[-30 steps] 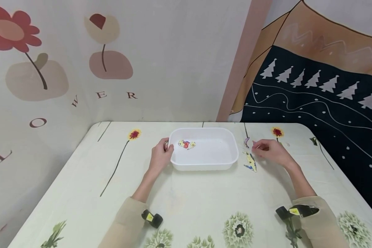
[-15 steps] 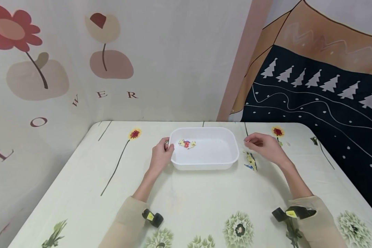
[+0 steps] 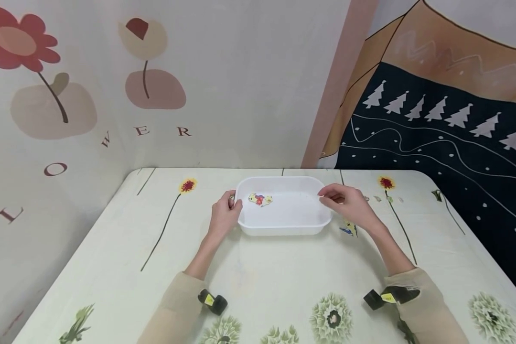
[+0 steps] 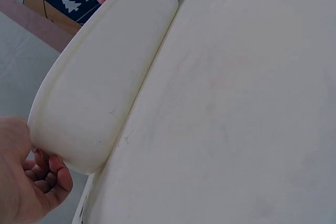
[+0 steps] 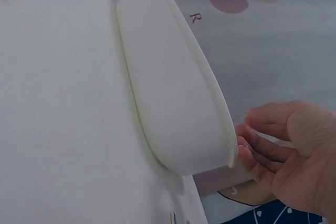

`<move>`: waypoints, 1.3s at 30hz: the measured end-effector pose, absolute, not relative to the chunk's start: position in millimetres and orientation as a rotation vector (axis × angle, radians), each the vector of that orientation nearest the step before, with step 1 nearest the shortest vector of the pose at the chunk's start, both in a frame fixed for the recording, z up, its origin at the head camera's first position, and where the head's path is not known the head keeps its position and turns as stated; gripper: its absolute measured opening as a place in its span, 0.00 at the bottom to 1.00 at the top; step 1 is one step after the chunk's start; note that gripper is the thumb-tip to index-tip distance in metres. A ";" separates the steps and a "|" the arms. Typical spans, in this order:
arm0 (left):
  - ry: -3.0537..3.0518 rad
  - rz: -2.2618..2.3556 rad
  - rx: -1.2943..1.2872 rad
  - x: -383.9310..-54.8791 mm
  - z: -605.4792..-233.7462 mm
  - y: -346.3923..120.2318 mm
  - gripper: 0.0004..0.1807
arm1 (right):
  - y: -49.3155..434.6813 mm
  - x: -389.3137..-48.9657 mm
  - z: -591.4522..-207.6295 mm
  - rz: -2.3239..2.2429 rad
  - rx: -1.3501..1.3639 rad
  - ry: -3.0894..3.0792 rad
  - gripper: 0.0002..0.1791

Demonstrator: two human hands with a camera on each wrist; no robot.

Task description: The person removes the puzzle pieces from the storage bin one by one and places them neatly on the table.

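A white plastic tray (image 3: 285, 215) sits on the table, its right end lifting toward neither hand in the head view. My left hand (image 3: 225, 212) grips its left rim, thumb over the edge and fingers curled outside. Inside, toward the left, lies a flat yellow-and-red cutout (image 3: 260, 199). My right hand (image 3: 344, 203) is at the right rim with thumb and fingertips pinched together; a small purple curled piece is between them, hidden by the fingers. In the right wrist view, the right hand (image 5: 299, 153) is beside the tray's rim. A yellow-and-blue cutout (image 3: 348, 229) lies partly covered below it.
The table (image 3: 262, 272) has a pale cloth printed with flowers and stems. A patterned curtain (image 3: 241, 95) hangs behind it, and a dark cloth with white trees (image 3: 447, 124) covers the right side. Each sleeve carries a black wrist camera (image 3: 212, 302).
My right hand has moved left from beside the purple piece, over that piece's spot, to the tray's right rim. The purple piece no longer shows. My left hand keeps its hold.
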State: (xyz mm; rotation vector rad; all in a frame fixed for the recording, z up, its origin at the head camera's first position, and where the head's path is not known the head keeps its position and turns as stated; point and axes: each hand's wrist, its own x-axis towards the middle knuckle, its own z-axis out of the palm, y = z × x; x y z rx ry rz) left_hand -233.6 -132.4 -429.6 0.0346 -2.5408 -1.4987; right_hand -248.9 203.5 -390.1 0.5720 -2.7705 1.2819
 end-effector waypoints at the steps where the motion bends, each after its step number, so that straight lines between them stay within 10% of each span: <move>1: -2.540 -1.499 0.035 -233.4 -429.5 -132.4 0.21 | 201.5 -249.0 -390.5 1.292 0.569 -2.770 0.12; 39: -2.533 -1.494 0.020 -235.4 -435.0 -133.0 0.21 | 110.0 -287.9 -415.3 1.511 0.693 -2.761 0.13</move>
